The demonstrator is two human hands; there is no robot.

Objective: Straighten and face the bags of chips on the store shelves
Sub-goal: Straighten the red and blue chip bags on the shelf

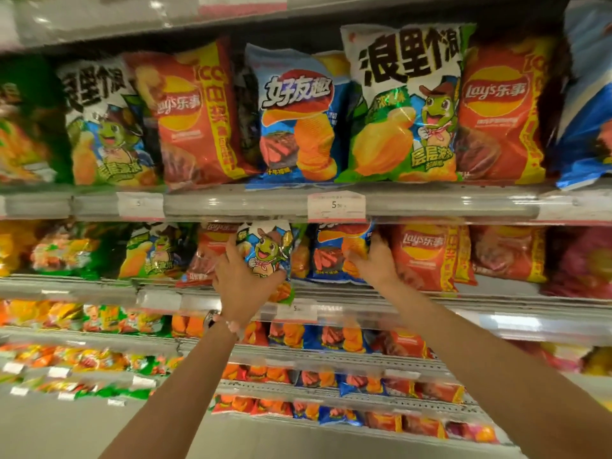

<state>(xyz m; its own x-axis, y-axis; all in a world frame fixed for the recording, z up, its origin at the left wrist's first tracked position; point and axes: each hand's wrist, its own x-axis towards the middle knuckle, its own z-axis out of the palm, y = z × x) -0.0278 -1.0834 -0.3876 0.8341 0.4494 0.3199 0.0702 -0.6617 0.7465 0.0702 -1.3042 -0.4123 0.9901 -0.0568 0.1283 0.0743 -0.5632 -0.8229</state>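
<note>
Frog chip bag gripped by left hand; right hand grips blue bag, 2nd shelf.

Shop aisle — tiered shelves packed with chip bags, price tags on shelf edges.

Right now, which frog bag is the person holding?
The frog bag on the second shelf, gripped by the left hand. It tips forward off the shelf; the other frog bags stand untouched in their rows.
</note>
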